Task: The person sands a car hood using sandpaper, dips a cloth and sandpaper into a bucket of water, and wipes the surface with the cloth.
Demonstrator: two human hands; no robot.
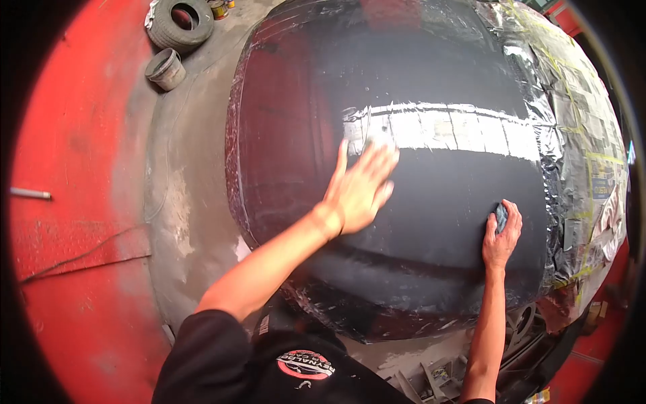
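A dark, glossy car hood (431,195) fills the middle of the view, with a bright band of reflected light across it. Over its left-centre part is my left hand (363,185), palm down and slightly blurred, its fingers spread and nothing seen in them. Further right, near the masked edge, my right hand (503,232) rests on the hood. Its fingers curl round a small blue-grey pad (501,217).
Paper and plastic masking (585,135) with yellow tape covers the car at the right. A tire (180,25) and a bucket (165,70) stand on the floor at upper left, beside a red wall (74,148). Car parts (437,377) lie below the hood.
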